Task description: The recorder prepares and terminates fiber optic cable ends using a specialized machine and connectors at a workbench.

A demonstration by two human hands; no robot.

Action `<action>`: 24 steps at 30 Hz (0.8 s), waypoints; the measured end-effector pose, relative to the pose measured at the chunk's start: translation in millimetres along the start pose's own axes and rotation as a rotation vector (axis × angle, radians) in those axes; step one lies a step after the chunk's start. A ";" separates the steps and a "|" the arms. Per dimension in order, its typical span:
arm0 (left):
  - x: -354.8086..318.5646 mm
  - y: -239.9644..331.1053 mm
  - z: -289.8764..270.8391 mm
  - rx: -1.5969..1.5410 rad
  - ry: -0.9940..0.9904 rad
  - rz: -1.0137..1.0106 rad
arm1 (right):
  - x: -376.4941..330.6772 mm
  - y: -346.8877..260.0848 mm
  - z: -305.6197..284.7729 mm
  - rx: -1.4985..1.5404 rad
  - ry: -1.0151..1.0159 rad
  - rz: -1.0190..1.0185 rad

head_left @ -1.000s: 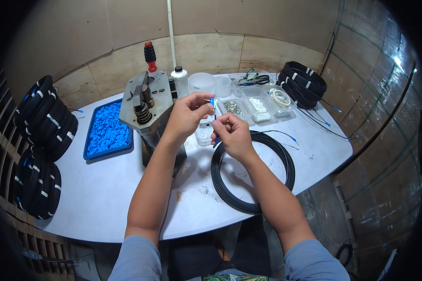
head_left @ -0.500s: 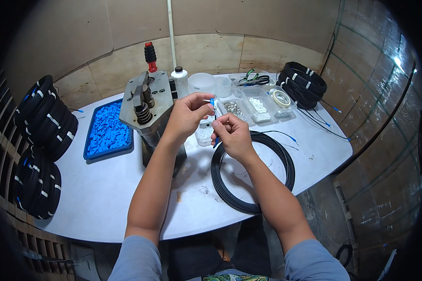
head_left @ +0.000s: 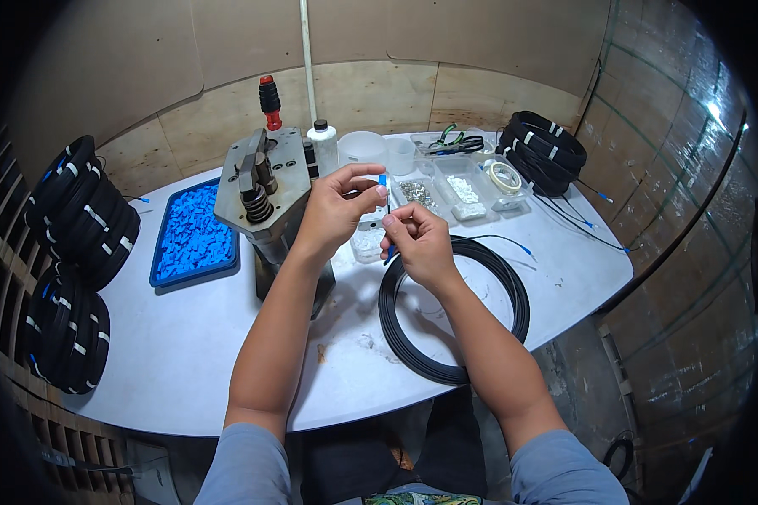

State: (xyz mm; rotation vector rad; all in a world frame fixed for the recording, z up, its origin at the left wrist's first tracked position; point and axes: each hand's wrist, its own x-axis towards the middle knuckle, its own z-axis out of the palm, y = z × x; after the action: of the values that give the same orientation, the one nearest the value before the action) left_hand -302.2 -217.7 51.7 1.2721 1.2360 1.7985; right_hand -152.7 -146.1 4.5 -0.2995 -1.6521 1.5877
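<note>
My left hand (head_left: pixel 341 206) pinches a small blue cable connector (head_left: pixel 382 180) between thumb and fingers, holding it upright over the table. Just below and to its right, my right hand (head_left: pixel 421 244) is closed on the thin black cable (head_left: pixel 388 207) beneath the connector. A blue end pokes out under my right fingers, partly hidden by them. Under my right forearm lies a coil of black cable (head_left: pixel 391 324), one blue-tipped end (head_left: pixel 526 250) reaching out to the right.
A metal press (head_left: pixel 265 198) stands left of my hands, beside a blue tray (head_left: pixel 159 273) of blue connector pieces. Clear boxes of small parts (head_left: pixel 472 210), a bottle (head_left: pixel 322 141) and pliers (head_left: pixel 452 135) are behind. Tied cable coils stand at left (head_left: pixel 84 210) and right (head_left: pixel 547 147).
The blue connector has turned slightly in my left fingers, its upper part now showing plain blue where a pale patch showed before. My right hand has shifted very slightly. The rest looks unmoved.
</note>
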 end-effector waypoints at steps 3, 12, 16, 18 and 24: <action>1.2 -2.5 -3.0 0.006 -0.041 0.014 | 0.4 -0.6 0.2 0.004 0.001 0.003; 0.6 -1.5 -3.1 -0.008 -0.055 0.010 | 0.5 1.3 -0.3 -0.008 0.013 0.009; 1.3 -1.6 -2.3 0.011 -0.045 0.003 | 0.7 2.2 -1.7 -0.001 0.004 -0.001; 1.4 -3.0 -3.0 0.018 -0.045 0.009 | 0.8 2.3 -0.9 0.001 0.006 0.007; 1.8 -5.4 -4.2 -0.023 -0.050 0.006 | 1.3 3.1 -0.8 -0.001 0.013 0.015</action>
State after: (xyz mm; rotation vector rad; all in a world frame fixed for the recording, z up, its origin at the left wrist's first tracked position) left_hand -307.0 -215.5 47.0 1.3011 1.1820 1.7695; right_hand -154.0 -144.0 2.1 -0.3231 -1.6442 1.5933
